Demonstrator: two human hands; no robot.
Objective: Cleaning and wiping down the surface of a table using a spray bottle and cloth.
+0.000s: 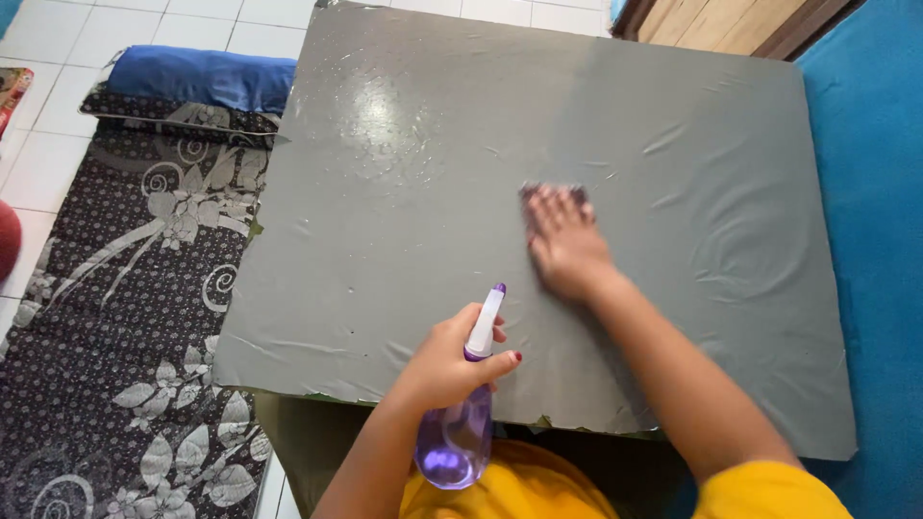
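Observation:
My left hand [450,363] grips a clear purple spray bottle [458,444] by its white nozzle [486,320], held over the near edge of a grey sheet-covered tabletop [404,192]. My right hand [565,244] lies flat, fingers spread, on a small dark cloth [553,192] pressed against the middle of the grey surface. The hand is blurred. Only the far edge of the cloth shows beyond my fingertips. Wet, shiny patches sit on the far left part of the sheet.
A dark floral mattress [135,317] lies on the white tiled floor to the left, with a blue pillow [197,77] at its far end. Blue carpet [875,192] runs along the right. A wooden piece [731,21] stands at the far right corner.

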